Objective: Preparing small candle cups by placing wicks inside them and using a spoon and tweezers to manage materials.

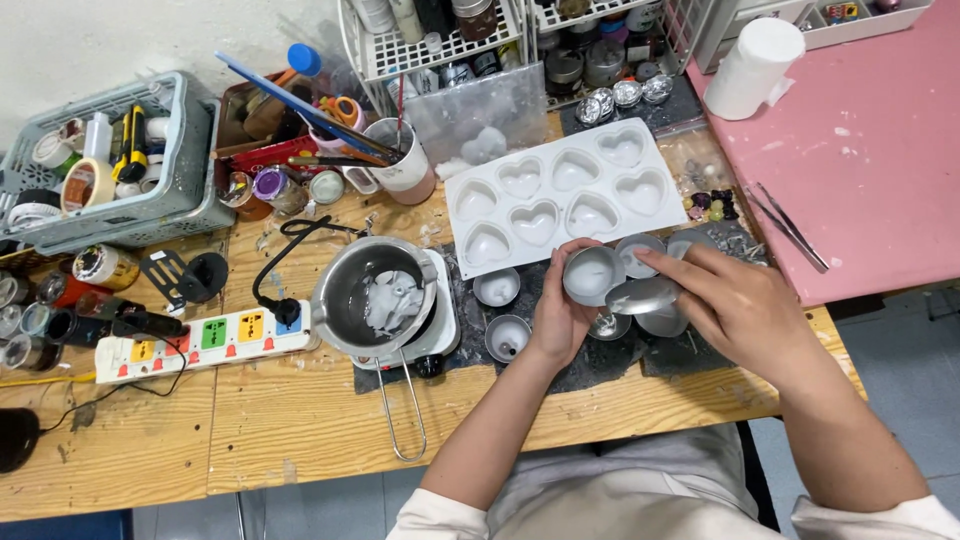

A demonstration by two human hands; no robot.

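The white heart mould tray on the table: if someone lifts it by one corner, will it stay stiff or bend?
The white heart mould tray looks thin-walled and glossy like silicone, so it would probably sag at the lifted corner. Its cavities seem empty, so it is likely light. It lies flat and wide, so tipping or rolling seems unlikely.

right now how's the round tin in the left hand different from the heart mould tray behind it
The round tin is small, grey metal and a single cup, held off the bench in the left hand. The heart mould tray is large, white, with eight heart-shaped cavities, and lies flat on the bench. Both sit open side up.
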